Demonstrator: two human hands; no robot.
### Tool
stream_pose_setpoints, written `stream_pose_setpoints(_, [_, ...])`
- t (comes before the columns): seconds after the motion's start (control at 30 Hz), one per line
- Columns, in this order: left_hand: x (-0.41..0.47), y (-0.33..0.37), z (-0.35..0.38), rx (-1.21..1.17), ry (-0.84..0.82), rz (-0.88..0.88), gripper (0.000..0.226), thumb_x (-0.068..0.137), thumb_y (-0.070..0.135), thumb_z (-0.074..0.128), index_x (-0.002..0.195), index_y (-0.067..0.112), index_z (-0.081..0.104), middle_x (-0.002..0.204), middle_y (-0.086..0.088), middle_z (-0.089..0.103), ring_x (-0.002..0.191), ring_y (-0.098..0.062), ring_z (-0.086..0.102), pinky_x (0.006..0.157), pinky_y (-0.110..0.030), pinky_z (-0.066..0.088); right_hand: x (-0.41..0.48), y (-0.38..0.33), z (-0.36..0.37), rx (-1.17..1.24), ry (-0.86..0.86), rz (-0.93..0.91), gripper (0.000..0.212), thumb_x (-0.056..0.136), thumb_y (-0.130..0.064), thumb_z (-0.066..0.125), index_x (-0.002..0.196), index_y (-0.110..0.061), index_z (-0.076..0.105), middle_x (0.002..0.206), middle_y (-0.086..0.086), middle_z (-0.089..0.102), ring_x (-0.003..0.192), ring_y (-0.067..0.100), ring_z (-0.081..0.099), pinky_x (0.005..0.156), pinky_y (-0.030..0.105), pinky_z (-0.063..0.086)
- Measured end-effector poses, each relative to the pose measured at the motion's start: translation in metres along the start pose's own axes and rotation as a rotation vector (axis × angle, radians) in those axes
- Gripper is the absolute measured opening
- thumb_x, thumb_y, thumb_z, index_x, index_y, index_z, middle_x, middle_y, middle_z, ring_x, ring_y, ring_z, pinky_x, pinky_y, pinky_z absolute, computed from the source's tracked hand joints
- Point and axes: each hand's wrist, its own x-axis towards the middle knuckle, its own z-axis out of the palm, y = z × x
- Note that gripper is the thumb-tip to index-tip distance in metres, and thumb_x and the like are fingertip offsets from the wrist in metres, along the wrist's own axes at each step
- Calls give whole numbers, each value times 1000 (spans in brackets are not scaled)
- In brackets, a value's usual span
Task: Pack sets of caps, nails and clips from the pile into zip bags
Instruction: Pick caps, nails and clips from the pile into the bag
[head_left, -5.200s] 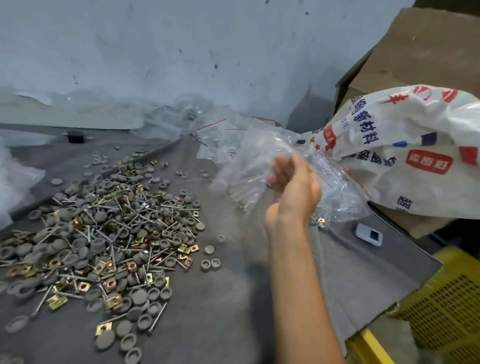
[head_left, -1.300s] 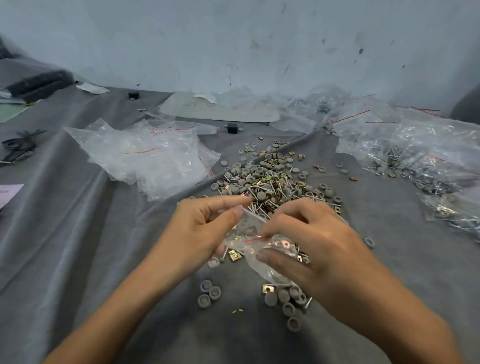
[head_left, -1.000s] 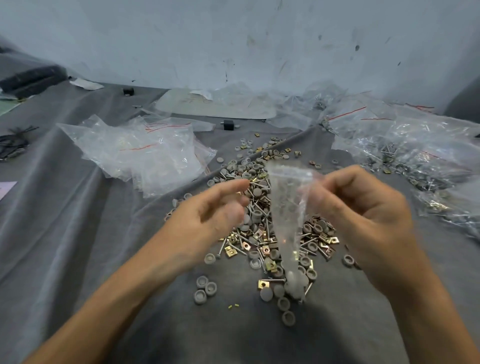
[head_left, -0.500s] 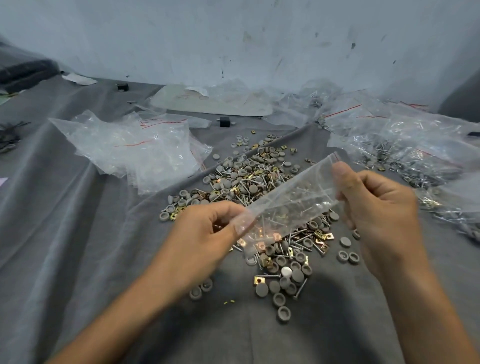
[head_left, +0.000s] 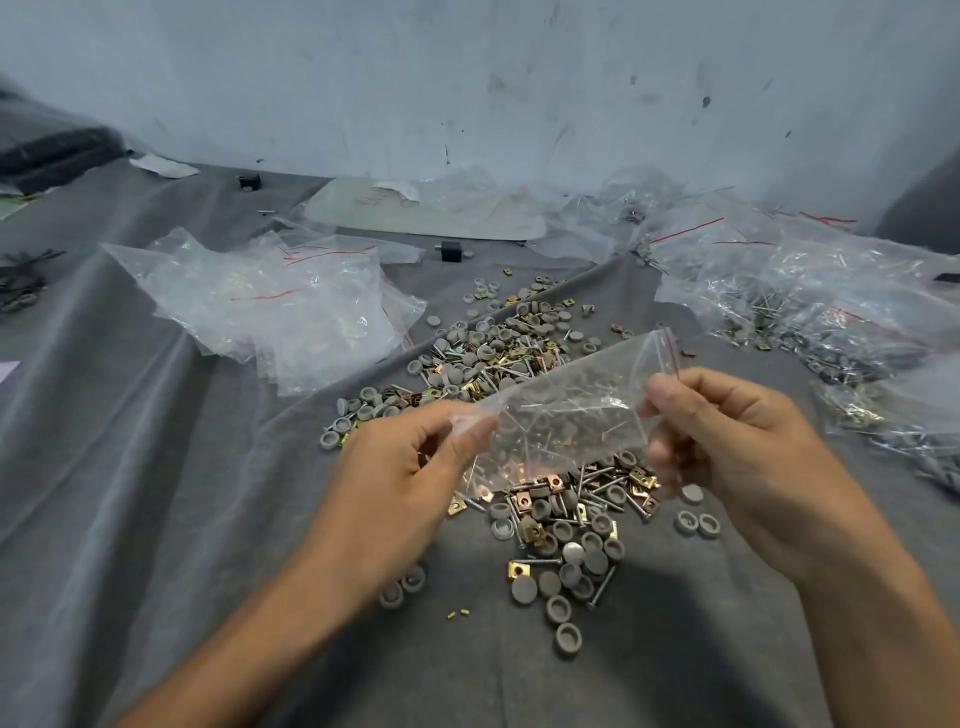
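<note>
A small clear zip bag (head_left: 566, 415) with a red line at its mouth is stretched sideways above the pile. My left hand (head_left: 410, 473) pinches its bottom corner between thumb and forefinger. My right hand (head_left: 727, 447) pinches the mouth end near the red line. Below them the pile (head_left: 519, 384) of grey round caps, silver nails and brass clips is spread over the grey cloth (head_left: 156, 519). Whether the held bag has anything inside is unclear, since the pile shows through it.
A heap of clear zip bags without contents (head_left: 275, 306) lies at the left. Filled bags (head_left: 831, 306) with nails and caps are piled at the right. Flat plastic sheets (head_left: 426, 213) lie by the back wall. Loose caps (head_left: 566, 639) dot the near cloth.
Earlier my right hand dropped a bag on the right heap. Over the last second both hands took a fresh bag, swung it from hanging upright to sideways and pulled it taut.
</note>
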Motion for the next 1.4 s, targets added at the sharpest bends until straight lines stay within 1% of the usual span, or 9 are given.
stream_pose_setpoints(0.23, [-5,0,12,-36,-27,-1,11,89,46,67,97,39,71,81,12,72,64,-1,59,57,-25,49,8,7,14,146,207,-70,27,81,-38,68,86,-11,66,73,5,62,68,19,58,66,29,55])
stream_pose_setpoints(0.43, [-17,10,26,155,-127,119,20,85,55,66,90,35,66,84,23,64,70,2,58,58,-7,36,9,5,17,179,262,-146,18,86,-35,66,82,-18,61,80,10,60,79,26,56,82,43,50])
stream_pose_setpoints(0.57, [-24,10,34,278,-210,185,21,89,53,64,92,32,65,88,21,63,86,2,58,70,-13,43,10,4,12,292,296,-218,12,81,-25,71,87,-21,61,77,-2,69,73,13,63,76,31,57])
stream_pose_setpoints(0.73, [-25,6,32,443,-315,253,25,96,56,52,102,33,62,98,20,62,95,2,54,84,-27,48,11,0,3,519,336,-154,34,75,-15,72,106,-16,59,85,-4,76,79,6,72,76,21,58])
stream_pose_setpoints(0.87, [-6,0,4,453,-282,165,23,94,53,54,96,34,67,93,23,66,87,5,58,78,-28,51,13,2,-13,566,311,-124,12,78,-15,72,88,-20,75,88,-3,75,80,6,70,84,21,59])
stream_pose_setpoints(1.0, [21,-21,-34,520,-59,15,5,90,37,69,87,32,69,78,25,64,72,8,59,67,-27,47,13,5,-29,404,299,-230,11,78,-24,79,88,-24,80,92,-6,76,83,7,65,80,21,51])
stream_pose_setpoints(1.1, [30,-36,-38,561,-28,-31,3,90,35,69,92,33,70,83,23,65,76,8,58,71,-29,50,10,7,-35,61,360,-323,16,83,-30,79,98,-25,79,95,-8,77,78,1,63,69,13,49])
stream_pose_setpoints(1.23, [41,-42,-15,619,-140,2,37,87,55,63,114,31,66,105,15,62,96,-7,57,82,-32,48,9,15,-22,-278,257,-345,20,92,-14,73,95,-33,80,88,-10,77,75,0,65,66,12,51])
stream_pose_setpoints(1.4, [54,-45,-4,644,-232,-121,69,73,76,60,122,27,59,116,10,60,103,-9,55,79,-27,42,11,17,-1,-294,178,-307,19,91,-9,73,93,-28,78,81,-9,75,71,5,63,67,19,52])
